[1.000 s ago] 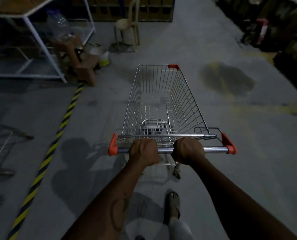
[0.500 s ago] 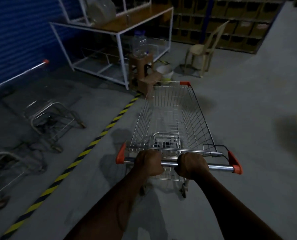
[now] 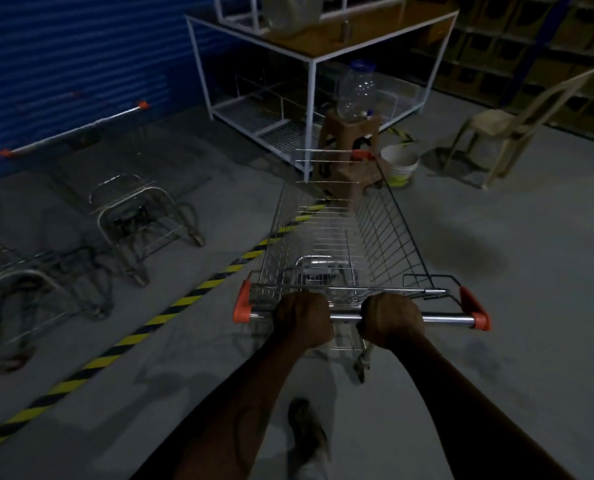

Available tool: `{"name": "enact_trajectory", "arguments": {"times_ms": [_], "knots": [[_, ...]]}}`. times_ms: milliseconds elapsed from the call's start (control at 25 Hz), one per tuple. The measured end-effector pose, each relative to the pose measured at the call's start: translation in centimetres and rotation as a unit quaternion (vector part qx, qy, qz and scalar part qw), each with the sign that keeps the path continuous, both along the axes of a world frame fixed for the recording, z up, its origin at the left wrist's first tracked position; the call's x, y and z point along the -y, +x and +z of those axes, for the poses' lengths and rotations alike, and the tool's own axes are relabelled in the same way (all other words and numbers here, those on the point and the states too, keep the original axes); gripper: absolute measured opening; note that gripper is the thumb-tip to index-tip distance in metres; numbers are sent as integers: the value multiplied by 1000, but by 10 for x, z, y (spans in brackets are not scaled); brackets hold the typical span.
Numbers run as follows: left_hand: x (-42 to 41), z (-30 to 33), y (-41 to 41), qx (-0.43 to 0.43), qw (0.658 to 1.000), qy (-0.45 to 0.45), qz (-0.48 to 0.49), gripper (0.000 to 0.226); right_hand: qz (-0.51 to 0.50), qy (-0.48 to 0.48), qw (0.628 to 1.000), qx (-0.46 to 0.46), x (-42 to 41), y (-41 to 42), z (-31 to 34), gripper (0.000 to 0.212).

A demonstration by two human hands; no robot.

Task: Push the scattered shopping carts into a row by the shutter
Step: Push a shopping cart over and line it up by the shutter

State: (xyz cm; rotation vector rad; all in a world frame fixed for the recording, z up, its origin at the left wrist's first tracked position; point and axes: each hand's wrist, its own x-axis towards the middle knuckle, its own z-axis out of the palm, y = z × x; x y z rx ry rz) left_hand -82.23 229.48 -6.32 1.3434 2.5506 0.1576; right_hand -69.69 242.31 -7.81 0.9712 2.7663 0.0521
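A wire shopping cart (image 3: 385, 230) with orange corner caps stands straight ahead of me. My left hand (image 3: 304, 318) and my right hand (image 3: 390, 318) both grip its chrome handle bar (image 3: 444, 319), close together near the middle. The blue shutter (image 3: 63, 64) fills the upper left. In front of it a parked cart (image 3: 129, 206) stands with its orange-tipped handle toward the shutter. Part of another cart (image 3: 18, 292) shows at the left edge. The held cart's front end points at the brown stool.
A yellow-black floor stripe (image 3: 122, 344) runs diagonally under the cart. A white-framed table (image 3: 309, 84) stands ahead, with a brown stool (image 3: 351, 133) bearing a clear jar (image 3: 356, 90), a white bucket (image 3: 399, 164) and a plastic chair (image 3: 517, 123) nearby. Open concrete lies to the right.
The view and the held cart have swung left. The shutter and the parked carts have come into view and grown larger. Both hands keep the same grip on the handle.
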Motion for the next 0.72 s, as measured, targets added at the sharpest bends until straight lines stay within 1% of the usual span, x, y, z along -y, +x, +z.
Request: {"name": "enact_trajectory", "arguments": {"times_ms": [40, 80, 200, 280, 360, 440, 520, 720], "knots": [[-19, 1, -18, 5, 1000, -1, 11, 25, -12, -5, 1000, -6, -18, -23, 0, 30], [-35, 1, -36, 12, 1000, 2, 22, 25, -14, 11, 1000, -21, -33, -44, 1, 31], [-86, 1, -91, 9, 999, 8, 47, 24, -32, 62, 997, -17, -82, -106, -5, 35], [-117, -3, -128, 0, 998, 20, 65, 23, -32, 42, 998, -21, -118, -145, -6, 37], [-148, -6, -163, -3, 996, 11, 88, 24, -7, 33, 999, -9, -154, -183, -7, 37], [-180, -9, -197, -10, 995, 3, 102, 21, 35, 55, 998, 0, -189, -222, -9, 31], [-213, -14, -235, -9, 993, -6, 119, 17, 71, 67, 995, -11, -224, -266, -10, 25], [-289, -12, -340, -40, 988, 4, 152, 33, 127, 43, 991, -28, -313, -393, -14, 20]]}}
